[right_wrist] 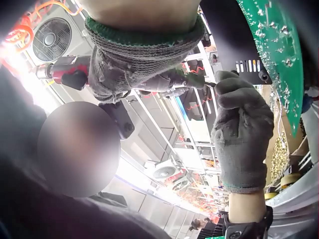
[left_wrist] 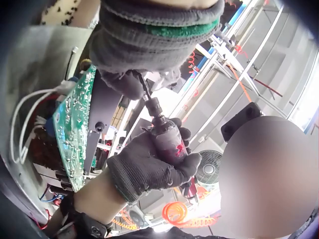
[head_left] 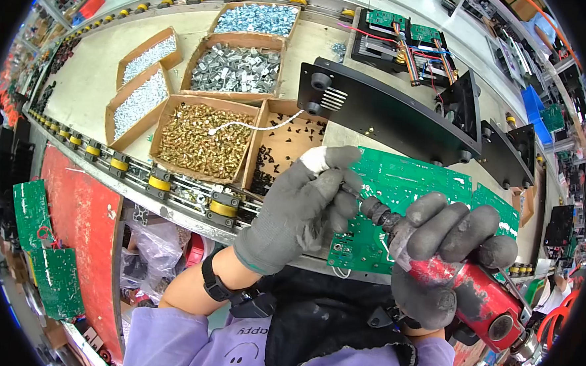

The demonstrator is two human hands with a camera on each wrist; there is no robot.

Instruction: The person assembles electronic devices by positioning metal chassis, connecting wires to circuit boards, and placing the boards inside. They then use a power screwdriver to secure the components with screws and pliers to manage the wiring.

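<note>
- Gripping a red power driver [head_left: 491, 319] in the right hand [head_left: 445, 257], with fingers curled right round the body.
- Pinching the bit [head_left: 351, 191] at the driver's front end with the left hand [head_left: 295, 206], thumb and fingers bent in close. Can't make out the very tip, too hidden by the glove.
- Wearing grey gloves on both, with a bit of white tape [head_left: 316, 159] on a left finger.
- Holding the driver up off the green circuit board [head_left: 412, 176], at a slant, pointing toward the left hand.
- Seeing that board at the near edge of the table [head_left: 87, 69], just beyond the hands.
- Behind it, a long black panel [head_left: 389, 115] with slots near one end.
- Over to the left, cardboard trays of gold screws [head_left: 206, 139], metal clips [head_left: 236, 67] and bluish screws [head_left: 255, 18], plus black screws [head_left: 265, 171] in the tray nearest the left hand.
- Draped across the gold ones, a white cord [head_left: 263, 126].
</note>
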